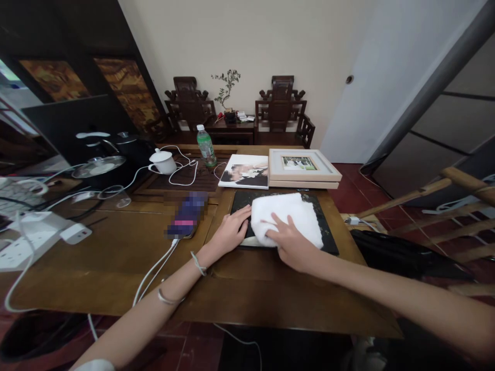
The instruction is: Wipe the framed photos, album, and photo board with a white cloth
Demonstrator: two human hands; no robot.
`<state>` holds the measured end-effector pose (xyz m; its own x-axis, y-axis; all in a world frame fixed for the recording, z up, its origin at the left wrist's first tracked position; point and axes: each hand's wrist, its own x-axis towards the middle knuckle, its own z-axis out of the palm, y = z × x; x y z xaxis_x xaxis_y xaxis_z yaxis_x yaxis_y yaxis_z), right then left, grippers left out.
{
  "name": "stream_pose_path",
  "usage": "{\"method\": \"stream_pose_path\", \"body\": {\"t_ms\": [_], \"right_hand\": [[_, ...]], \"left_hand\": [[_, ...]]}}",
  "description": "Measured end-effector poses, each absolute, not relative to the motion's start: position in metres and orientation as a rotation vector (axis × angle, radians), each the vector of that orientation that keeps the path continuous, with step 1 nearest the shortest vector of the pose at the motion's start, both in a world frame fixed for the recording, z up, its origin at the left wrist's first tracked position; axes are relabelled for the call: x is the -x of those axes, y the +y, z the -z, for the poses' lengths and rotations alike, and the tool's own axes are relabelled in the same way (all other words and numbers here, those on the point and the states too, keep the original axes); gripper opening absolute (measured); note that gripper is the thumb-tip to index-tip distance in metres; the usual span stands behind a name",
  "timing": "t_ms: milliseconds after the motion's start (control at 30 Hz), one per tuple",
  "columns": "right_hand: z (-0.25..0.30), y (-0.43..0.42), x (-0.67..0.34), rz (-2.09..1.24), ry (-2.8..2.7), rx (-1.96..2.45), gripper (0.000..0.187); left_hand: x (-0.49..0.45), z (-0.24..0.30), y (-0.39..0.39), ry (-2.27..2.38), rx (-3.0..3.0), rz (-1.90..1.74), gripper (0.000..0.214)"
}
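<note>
A folded white towel [297,216] lies on a flat black panel [328,234] near the table's right end. My right hand [294,247] presses on the towel from the near side, its fingers bent into the cloth. At the panel's left edge rests my left hand [231,230], fingers stretched out and lying flat, with nothing held. The towel hides most of the panel's face; a pale patch shows at its lower left and specks near its right side.
Behind the panel lie a white photo print [244,172] and stacked picture frames [303,170]. Left of my arm are a phone [187,214] on a cable, a plastic bottle [206,146], a lidded white cup [162,162] and a power strip [34,237]. A wooden chair [464,206] stands right.
</note>
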<state>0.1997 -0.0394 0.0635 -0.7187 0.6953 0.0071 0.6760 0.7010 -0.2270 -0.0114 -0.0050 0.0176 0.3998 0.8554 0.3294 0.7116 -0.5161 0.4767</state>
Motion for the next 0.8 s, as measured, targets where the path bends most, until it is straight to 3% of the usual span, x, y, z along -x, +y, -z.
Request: {"method": "stream_pose_path", "body": {"t_ms": [300,600,800], "right_hand": [[-0.091,-0.088,-0.221,-0.666,-2.884,1.19,0.056],[-0.08,0.008,-0.217,-0.206,-2.813,1.339,0.044],[-0.073,0.014,-0.178,-0.132,-2.809,1.34,0.05]], "left_hand": [[0.009,-0.019,-0.007,1.416,-2.376,-0.786,0.04],[0.01,-0.015,-0.005,1.396,-2.322,-0.858,0.037],[0.011,-0.027,-0.006,1.282,-2.173,-1.147,0.043]]}}
